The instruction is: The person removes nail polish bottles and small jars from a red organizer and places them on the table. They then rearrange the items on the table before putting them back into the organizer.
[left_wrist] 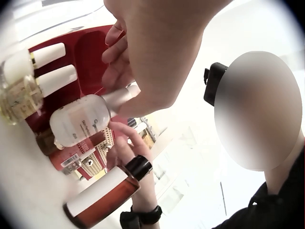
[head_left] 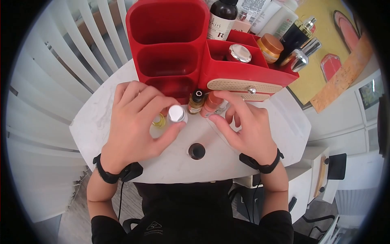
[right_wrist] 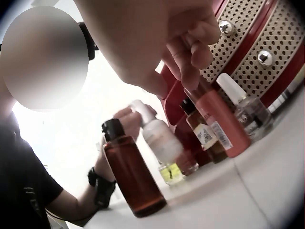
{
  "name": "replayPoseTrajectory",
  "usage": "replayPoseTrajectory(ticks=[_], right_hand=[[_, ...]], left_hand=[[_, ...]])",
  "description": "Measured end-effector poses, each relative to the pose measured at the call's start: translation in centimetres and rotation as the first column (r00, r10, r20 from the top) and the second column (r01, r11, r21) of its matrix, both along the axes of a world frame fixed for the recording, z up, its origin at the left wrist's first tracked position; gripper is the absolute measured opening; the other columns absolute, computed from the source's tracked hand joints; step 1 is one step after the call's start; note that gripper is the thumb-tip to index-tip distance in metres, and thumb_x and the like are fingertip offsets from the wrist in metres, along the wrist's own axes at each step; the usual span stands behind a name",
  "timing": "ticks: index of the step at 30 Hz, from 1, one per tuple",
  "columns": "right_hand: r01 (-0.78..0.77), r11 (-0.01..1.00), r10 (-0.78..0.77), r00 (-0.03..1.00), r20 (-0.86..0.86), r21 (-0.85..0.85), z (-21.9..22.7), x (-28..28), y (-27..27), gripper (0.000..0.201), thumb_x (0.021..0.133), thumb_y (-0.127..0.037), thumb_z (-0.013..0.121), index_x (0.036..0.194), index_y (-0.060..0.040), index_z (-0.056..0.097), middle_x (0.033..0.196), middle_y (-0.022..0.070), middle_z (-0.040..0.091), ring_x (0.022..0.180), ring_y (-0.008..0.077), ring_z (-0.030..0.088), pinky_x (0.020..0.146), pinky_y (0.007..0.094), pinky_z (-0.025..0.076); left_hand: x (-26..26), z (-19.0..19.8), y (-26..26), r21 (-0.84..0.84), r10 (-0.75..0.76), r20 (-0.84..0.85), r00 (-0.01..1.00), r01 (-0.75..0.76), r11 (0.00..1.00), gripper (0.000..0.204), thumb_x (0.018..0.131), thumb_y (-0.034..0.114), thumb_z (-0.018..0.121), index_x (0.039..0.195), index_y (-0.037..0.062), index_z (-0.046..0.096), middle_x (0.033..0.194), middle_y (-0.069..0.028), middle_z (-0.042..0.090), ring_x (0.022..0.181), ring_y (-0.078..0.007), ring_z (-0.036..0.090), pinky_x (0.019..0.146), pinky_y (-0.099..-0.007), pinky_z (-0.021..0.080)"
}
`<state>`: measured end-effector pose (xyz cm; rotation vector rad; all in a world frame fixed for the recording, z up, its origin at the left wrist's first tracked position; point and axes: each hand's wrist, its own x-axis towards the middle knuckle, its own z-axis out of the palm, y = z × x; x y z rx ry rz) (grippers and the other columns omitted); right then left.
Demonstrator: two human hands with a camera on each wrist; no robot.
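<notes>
My left hand [head_left: 138,122] grips the white cap of a pale bottle [left_wrist: 81,119], thumb on one side and fingers on the other. My right hand [head_left: 250,126] is at a pink bottle [head_left: 210,105]; in the right wrist view one fingertip meets the cap of this pink bottle [right_wrist: 221,124], while the thumb stands apart from it. Between the hands stands a small dark-capped bottle [head_left: 196,101]. A brown bottle with a black cap [right_wrist: 133,176] stands nearer the body. Small white-capped bottles [left_wrist: 21,98] show beyond the pale one.
A red organizer [head_left: 203,53] with compartments and woven drawers stands at the table's back, holding several bottles and jars. Slatted white blinds [head_left: 53,101] hang at the left. The marble-patterned table [head_left: 280,126] has its front edge close to the body.
</notes>
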<state>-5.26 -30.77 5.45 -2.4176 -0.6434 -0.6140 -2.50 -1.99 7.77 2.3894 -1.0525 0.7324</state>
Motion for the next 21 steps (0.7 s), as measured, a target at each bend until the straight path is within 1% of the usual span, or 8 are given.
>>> replayPoseTrajectory(ticks=[3, 7, 9, 13, 16, 18, 19, 21], right_hand=[[0.059, 0.993, -0.059, 0.998, 0.008, -0.101, -0.2, 0.4, 0.3, 0.051, 0.094, -0.026, 0.089, 0.139, -0.0114, 0.069, 0.075, 0.0039, 0.073, 0.062, 0.0227, 0.073, 0.058, 0.0356, 0.056], [0.073, 0.992, -0.075, 0.997, -0.012, -0.107, -0.3, 0.7, 0.6, 0.050, 0.093, -0.024, 0.090, 0.136, -0.0107, 0.067, 0.077, 0.0034, 0.074, 0.063, 0.0220, 0.073, 0.059, 0.0358, 0.056], [0.054, 0.998, -0.055, 0.998, -0.033, -0.023, -0.5, 0.9, 0.8, 0.044, 0.092, -0.021, 0.090, 0.126, -0.0107, 0.063, 0.080, 0.0014, 0.077, 0.063, 0.0204, 0.073, 0.060, 0.0341, 0.056], [0.063, 0.998, -0.061, 0.991, -0.117, 0.007, 0.3, 0.3, 0.9, 0.042, 0.089, -0.018, 0.090, 0.116, -0.0114, 0.058, 0.082, -0.0006, 0.079, 0.063, 0.0185, 0.072, 0.061, 0.0317, 0.056], [0.010, 1.000, -0.009, 0.992, -0.126, 0.004, 1.0, -0.1, 0.2, 0.043, 0.085, -0.013, 0.088, 0.113, -0.0121, 0.056, 0.080, -0.0018, 0.078, 0.064, 0.0168, 0.072, 0.061, 0.0300, 0.056], [-0.106, 0.990, 0.116, 0.988, -0.104, 0.095, 1.1, -0.3, -0.5, 0.044, 0.081, -0.014, 0.089, 0.117, -0.0118, 0.064, 0.076, 0.0048, 0.070, 0.059, 0.0190, 0.062, 0.058, 0.0285, 0.050], [-0.108, 0.990, 0.118, 0.988, -0.102, 0.096, 1.3, -0.4, -0.8, 0.044, 0.081, -0.014, 0.089, 0.117, -0.0118, 0.064, 0.076, 0.0048, 0.070, 0.059, 0.0190, 0.062, 0.058, 0.0285, 0.050], [-0.159, 0.987, 0.158, 0.984, -0.087, -0.003, 1.9, -0.7, -1.1, 0.042, 0.076, -0.012, 0.088, 0.115, -0.0115, 0.071, 0.078, 0.0050, 0.072, 0.061, 0.0214, 0.064, 0.060, 0.0292, 0.051]], left_hand=[[-0.9, 0.4, 0.8, 0.000, -0.075, -0.103, 0.992, 0.075, 0.997, 0.035, 0.072, 0.020, 0.091, 0.103, 0.0149, 0.078, 0.094, -0.0008, 0.073, 0.093, -0.0255, 0.061, 0.091, -0.0399, 0.043], [-1.4, 0.5, 1.2, -0.003, -0.173, -0.230, 0.958, 0.177, 0.984, 0.035, 0.069, 0.018, 0.091, 0.101, 0.0159, 0.078, 0.088, 0.0015, 0.071, 0.087, -0.0237, 0.061, 0.087, -0.0385, 0.042], [-1.6, 0.3, 1.3, 0.005, -0.230, -0.285, 0.931, 0.241, 0.970, 0.034, 0.069, 0.018, 0.092, 0.099, 0.0155, 0.077, 0.086, 0.0014, 0.071, 0.082, -0.0231, 0.061, 0.084, -0.0380, 0.041], [-1.9, -0.1, 1.0, 0.006, -0.265, -0.337, 0.903, 0.284, 0.959, 0.033, 0.070, 0.017, 0.092, 0.099, 0.0153, 0.075, 0.083, 0.0016, 0.070, 0.079, -0.0230, 0.061, 0.084, -0.0381, 0.041], [-1.9, -0.4, 0.9, 0.003, -0.291, -0.323, 0.900, 0.309, 0.951, 0.033, 0.072, 0.018, 0.093, 0.099, 0.0150, 0.074, 0.082, 0.0010, 0.071, 0.078, -0.0228, 0.062, 0.083, -0.0376, 0.042], [-1.8, -0.2, 1.1, 0.022, -0.297, -0.365, 0.882, 0.327, 0.945, 0.037, 0.073, 0.020, 0.094, 0.103, 0.0144, 0.074, 0.084, 0.0009, 0.072, 0.080, -0.0230, 0.064, 0.083, -0.0368, 0.043], [-1.8, -0.1, 1.2, 0.023, -0.295, -0.364, 0.883, 0.326, 0.945, 0.037, 0.073, 0.020, 0.094, 0.103, 0.0144, 0.074, 0.084, 0.0009, 0.072, 0.080, -0.0230, 0.064, 0.083, -0.0368, 0.043], [-1.7, 0.0, 1.4, 0.044, -0.287, -0.441, 0.851, 0.340, 0.939, 0.041, 0.073, 0.020, 0.095, 0.107, 0.0143, 0.073, 0.085, 0.0005, 0.072, 0.083, -0.0239, 0.066, 0.084, -0.0376, 0.045]])
